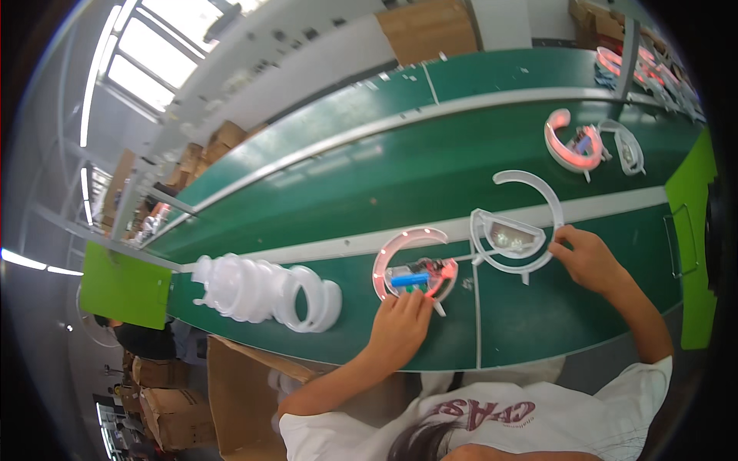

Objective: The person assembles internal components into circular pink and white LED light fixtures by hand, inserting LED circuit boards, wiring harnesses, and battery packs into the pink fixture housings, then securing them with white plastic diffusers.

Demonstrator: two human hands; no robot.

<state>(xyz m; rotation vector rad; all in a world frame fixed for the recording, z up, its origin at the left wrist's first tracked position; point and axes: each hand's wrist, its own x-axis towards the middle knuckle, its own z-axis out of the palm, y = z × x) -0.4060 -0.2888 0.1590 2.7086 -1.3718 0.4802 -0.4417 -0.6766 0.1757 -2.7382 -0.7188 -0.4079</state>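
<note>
Left hand: The left hand [401,330] comes from below, fingers bent, with tips touching the lower rim of the red-lit ring [380,265]; its thumb is hidden, so I cannot tell how firmly it grips.
Right hand: The right hand [586,257] has thumb and index finger nearly together, pinching the right edge of the white open ring [550,197].
Lit ring: It lies just above the left hand, and a blue cylinder [410,280] sits inside, close to the fingertips.
White ring: It is to the left of the right hand, around a clear half-round piece [507,237].
Edges: The green table [530,330] has its curved front edge near the person's body; a pale seam [477,330] runs to this edge between the two hands.
Room: Green surface extends from the left hand to the stack of white rings [242,288] on the left; to the right of the right hand, it reaches toward a bright green panel [696,253].
Far side: A second lit ring [563,150] lies beyond the right hand.
Writing: The white shirt [569,415] carries dark red lettering, upside down from my view.
</note>
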